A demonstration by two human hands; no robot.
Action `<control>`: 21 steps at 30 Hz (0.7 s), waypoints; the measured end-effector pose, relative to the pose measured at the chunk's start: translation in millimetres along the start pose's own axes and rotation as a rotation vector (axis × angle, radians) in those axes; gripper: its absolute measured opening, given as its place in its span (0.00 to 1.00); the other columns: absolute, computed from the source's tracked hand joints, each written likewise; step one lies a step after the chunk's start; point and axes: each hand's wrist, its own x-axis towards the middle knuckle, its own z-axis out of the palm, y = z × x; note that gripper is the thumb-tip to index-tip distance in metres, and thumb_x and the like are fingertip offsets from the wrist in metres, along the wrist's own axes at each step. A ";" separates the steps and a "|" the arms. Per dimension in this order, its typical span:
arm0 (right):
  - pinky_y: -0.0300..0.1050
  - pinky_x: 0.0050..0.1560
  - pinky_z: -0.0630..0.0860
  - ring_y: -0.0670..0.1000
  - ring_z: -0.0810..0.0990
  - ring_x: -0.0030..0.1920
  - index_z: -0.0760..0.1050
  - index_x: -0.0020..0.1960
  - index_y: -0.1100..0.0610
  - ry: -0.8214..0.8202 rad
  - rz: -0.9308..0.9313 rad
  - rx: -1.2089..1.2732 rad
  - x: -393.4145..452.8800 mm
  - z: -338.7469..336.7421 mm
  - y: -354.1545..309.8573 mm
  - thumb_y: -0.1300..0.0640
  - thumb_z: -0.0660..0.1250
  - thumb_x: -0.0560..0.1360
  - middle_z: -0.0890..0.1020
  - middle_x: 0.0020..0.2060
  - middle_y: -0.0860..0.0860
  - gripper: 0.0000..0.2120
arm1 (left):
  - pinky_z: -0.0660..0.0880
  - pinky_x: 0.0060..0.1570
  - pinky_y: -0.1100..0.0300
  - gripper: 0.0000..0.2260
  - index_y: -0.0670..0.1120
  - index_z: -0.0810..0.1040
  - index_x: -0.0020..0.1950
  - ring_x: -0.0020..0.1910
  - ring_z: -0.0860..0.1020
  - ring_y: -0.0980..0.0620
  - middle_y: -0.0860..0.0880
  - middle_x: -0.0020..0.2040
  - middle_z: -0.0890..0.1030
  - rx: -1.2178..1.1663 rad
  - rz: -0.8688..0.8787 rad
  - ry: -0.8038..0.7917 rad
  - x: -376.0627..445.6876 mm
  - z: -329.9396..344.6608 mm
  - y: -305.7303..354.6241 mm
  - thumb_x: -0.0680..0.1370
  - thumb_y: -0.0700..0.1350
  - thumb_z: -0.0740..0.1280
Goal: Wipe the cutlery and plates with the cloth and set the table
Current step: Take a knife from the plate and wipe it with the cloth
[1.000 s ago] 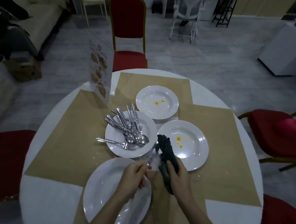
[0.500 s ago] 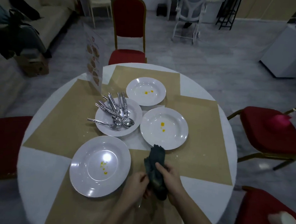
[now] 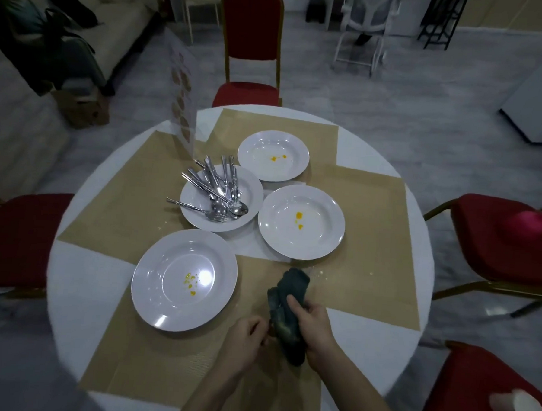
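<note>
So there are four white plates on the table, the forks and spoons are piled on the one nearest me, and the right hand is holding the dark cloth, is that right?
Not quite. The head view shows the forks and spoons piled on a plate further back, towards the middle of the table. The nearest plate holds only yellow spots. The rest stands: four white plates, and the right hand holds the dark cloth.

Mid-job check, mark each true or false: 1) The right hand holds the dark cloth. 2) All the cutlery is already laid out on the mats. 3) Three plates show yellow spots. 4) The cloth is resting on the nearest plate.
1) True: the right hand grips the dark cloth.
2) False: the cutlery is piled on the cutlery plate.
3) True: the near plate, the right plate and the far plate are spotted.
4) False: the cloth is held over the mat, right of that plate.
</note>
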 end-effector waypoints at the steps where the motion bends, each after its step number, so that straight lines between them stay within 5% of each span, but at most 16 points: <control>1: 0.50 0.46 0.82 0.59 0.84 0.47 0.78 0.55 0.64 0.000 -0.006 -0.011 0.0 1.1 -1.0 0.56 0.69 0.77 0.85 0.47 0.61 0.12 | 0.66 0.29 0.62 0.17 0.44 0.77 0.35 0.27 0.71 0.57 0.55 0.26 0.76 -0.022 -0.005 -0.013 -3.2 -0.8 0.5 0.82 0.43 0.59; 4: 0.42 0.37 0.80 0.54 0.84 0.42 0.79 0.55 0.63 0.024 -0.076 -0.060 8.3 -7.2 -16.1 0.58 0.68 0.77 0.85 0.44 0.57 0.10 | 0.68 0.27 0.63 0.14 0.34 0.78 0.44 0.27 0.72 0.54 0.49 0.32 0.78 -0.100 -0.027 -0.084 -11.6 -7.1 -0.7 0.82 0.41 0.58; 6: 0.44 0.42 0.81 0.54 0.84 0.44 0.79 0.56 0.63 0.016 -0.162 -0.163 11.4 -15.9 -27.2 0.60 0.68 0.77 0.85 0.46 0.57 0.10 | 0.69 0.27 0.64 0.13 0.33 0.77 0.46 0.26 0.72 0.54 0.47 0.33 0.78 -0.104 -0.018 -0.083 -14.6 -10.0 -2.2 0.82 0.38 0.57; 11: 0.45 0.49 0.76 0.51 0.81 0.49 0.77 0.60 0.58 0.136 -0.525 -0.797 5.6 -17.5 -24.4 0.58 0.67 0.78 0.83 0.50 0.52 0.12 | 0.69 0.27 0.62 0.12 0.35 0.77 0.46 0.27 0.72 0.53 0.47 0.32 0.77 -0.099 -0.005 -0.068 -21.3 0.0 -4.7 0.83 0.39 0.57; 16: 0.41 0.42 0.70 0.51 0.80 0.47 0.74 0.58 0.57 0.203 -0.600 -0.922 -2.1 -8.2 -12.4 0.59 0.63 0.79 0.82 0.47 0.52 0.09 | 0.67 0.29 0.61 0.12 0.37 0.76 0.44 0.27 0.70 0.52 0.48 0.31 0.77 -0.053 0.021 -0.096 -23.8 6.6 -15.2 0.82 0.42 0.58; 21: 0.43 0.47 0.74 0.52 0.79 0.49 0.69 0.70 0.58 0.196 -0.639 -0.994 -4.8 -10.4 -13.4 0.59 0.62 0.80 0.81 0.50 0.54 0.19 | 0.65 0.27 0.62 0.12 0.43 0.77 0.42 0.26 0.68 0.54 0.50 0.30 0.75 -0.070 0.049 -0.115 -31.5 -0.5 -29.5 0.82 0.43 0.58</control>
